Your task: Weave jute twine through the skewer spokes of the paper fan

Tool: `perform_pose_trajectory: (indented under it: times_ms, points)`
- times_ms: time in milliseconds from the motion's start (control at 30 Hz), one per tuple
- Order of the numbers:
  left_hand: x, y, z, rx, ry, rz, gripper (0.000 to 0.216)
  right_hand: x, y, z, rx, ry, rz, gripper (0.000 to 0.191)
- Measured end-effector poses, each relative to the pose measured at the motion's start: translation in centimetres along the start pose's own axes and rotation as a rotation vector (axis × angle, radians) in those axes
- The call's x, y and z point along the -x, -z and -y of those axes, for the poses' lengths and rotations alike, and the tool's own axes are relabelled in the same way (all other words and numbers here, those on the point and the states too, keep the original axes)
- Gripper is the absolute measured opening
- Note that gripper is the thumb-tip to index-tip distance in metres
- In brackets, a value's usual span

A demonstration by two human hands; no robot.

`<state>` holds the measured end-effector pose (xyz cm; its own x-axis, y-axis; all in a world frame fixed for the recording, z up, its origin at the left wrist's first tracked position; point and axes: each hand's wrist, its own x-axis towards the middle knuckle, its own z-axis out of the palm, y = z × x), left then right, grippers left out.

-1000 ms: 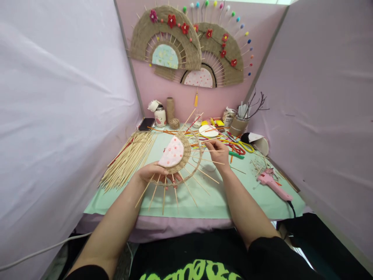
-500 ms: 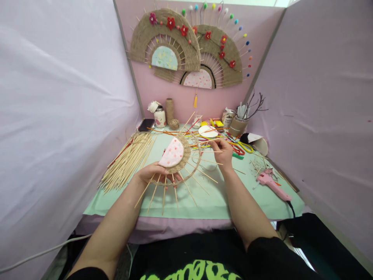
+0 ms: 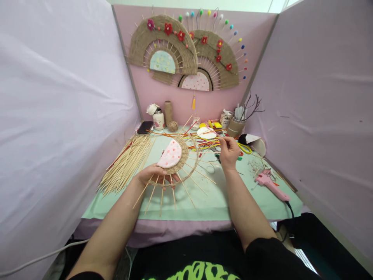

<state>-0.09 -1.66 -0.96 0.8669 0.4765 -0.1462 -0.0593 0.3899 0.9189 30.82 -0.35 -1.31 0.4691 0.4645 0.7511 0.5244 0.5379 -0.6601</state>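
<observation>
My left hand grips the lower left part of a half-made fan, its fingers partly hidden behind it. A half-round of white cloth with pink dots forms the fan's centre, bordered by a woven band of brown twine. Thin wooden sticks radiate from the band, and a narrow outer ring of twine crosses them. Beyond the right-hand stick tips, my right hand is raised with thumb and forefinger pinched together. Whatever is between those fingertips is too fine to make out.
Many loose sticks lie at left. Behind are a phone, a jar, a twine spool and a twine ball. A pink glue gun lies at right, near a can of twigs. Finished fans hang behind.
My right hand has moved right, away from the fan's stick tips, still pinched. My left hand and the fan have stayed nearly in place; the whole view has shifted slightly.
</observation>
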Motion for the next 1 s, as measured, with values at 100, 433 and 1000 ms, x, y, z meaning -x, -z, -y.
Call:
perform_pose_trajectory:
  times_ms: [100, 433, 1000]
  points:
    - [0.0, 0.0, 0.0, 0.009, -0.001, -0.003, 0.037, 0.1, 0.0, 0.2, -0.012, -0.011, -0.006, 0.021]
    - [0.0, 0.2, 0.2, -0.031, 0.049, 0.034, 0.039, -0.2, -0.1, 0.5, -0.146, -0.143, 0.075, 0.021]
    - [-1.3, -1.0, 1.1, 0.038, 0.135, 0.181, 0.042, 1.6, -3.2, 2.2, -1.062, -0.992, 0.292, 0.015]
